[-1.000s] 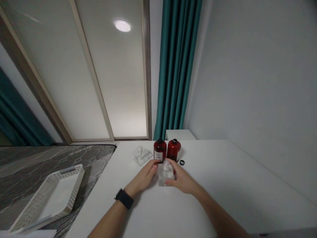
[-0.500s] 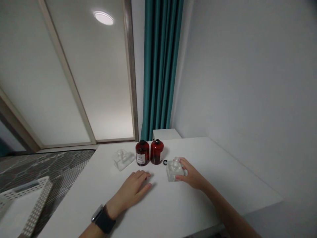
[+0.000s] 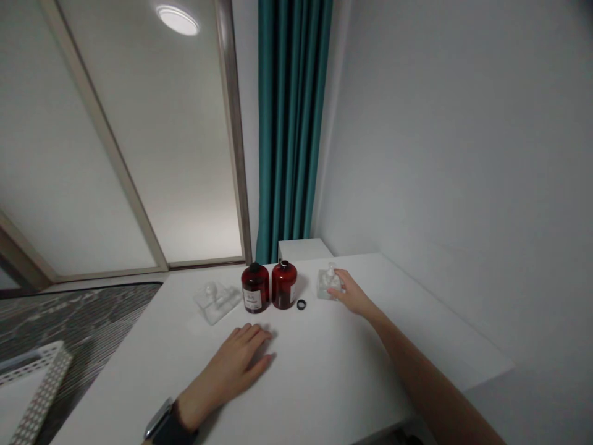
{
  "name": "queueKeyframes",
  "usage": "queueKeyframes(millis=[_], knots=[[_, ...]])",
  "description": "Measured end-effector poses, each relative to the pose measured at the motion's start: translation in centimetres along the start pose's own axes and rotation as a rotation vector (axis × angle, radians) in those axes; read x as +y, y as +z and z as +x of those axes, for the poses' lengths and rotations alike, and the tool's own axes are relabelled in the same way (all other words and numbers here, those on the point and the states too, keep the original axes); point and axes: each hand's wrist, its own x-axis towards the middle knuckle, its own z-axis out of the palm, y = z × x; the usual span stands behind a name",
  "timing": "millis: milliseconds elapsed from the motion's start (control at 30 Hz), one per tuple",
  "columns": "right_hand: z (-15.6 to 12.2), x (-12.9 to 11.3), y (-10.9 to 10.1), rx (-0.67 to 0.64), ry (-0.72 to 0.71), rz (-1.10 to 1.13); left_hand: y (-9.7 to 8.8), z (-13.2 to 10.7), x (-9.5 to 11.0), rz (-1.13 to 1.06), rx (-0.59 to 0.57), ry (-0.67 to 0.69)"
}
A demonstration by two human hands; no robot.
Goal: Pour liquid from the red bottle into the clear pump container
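My right hand [image 3: 349, 295] reaches far across the white table [image 3: 324, 371] and its fingers rest closed on a clear square bottle [image 3: 328, 283] standing to the right of two dark red bottles. The labelled red bottle [image 3: 254, 288] and the plain red bottle [image 3: 284, 285] stand side by side at the table's back. A small black ring cap [image 3: 301, 304] lies just right of them. My left hand [image 3: 234, 366] lies flat on the table, fingers stretched out, holding nothing. It wears a dark watch [image 3: 164, 428] at the wrist.
Another clear square bottle [image 3: 217, 301] lies left of the red bottles. A white perforated basket [image 3: 34, 389] sits on a dark marbled surface at the lower left. A teal curtain [image 3: 290, 123] hangs behind, with a small white cabinet [image 3: 303, 249] below it.
My right hand carried the clear bottle from the table's middle back and to the right, setting it beside the red bottles. My left hand let go and came to rest flat.
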Motion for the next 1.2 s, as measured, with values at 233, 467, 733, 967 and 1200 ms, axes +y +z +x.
queueKeyframes(millis=[233,467,733,967,1200], knots=[[0.0,0.1,0.5,0.091,-0.009,-0.033,0.0,0.0,0.0,0.011,-0.004,0.006],[-1.1,-1.8,1.0,0.397,-0.002,-0.082,-0.4,0.0,0.0,-0.032,0.013,0.02],[-3.5,-6.7,4.1,0.405,-0.129,-0.037,-0.7,0.0,0.0,-0.092,0.069,0.007],[-2.0,-8.6,9.5,0.217,-0.184,0.07,-0.7,0.0,-0.9,-0.158,0.154,-0.044],[1.3,-9.6,12.3,0.177,-0.17,0.097,-1.2,0.0,-1.3,-0.158,0.209,-0.12]])
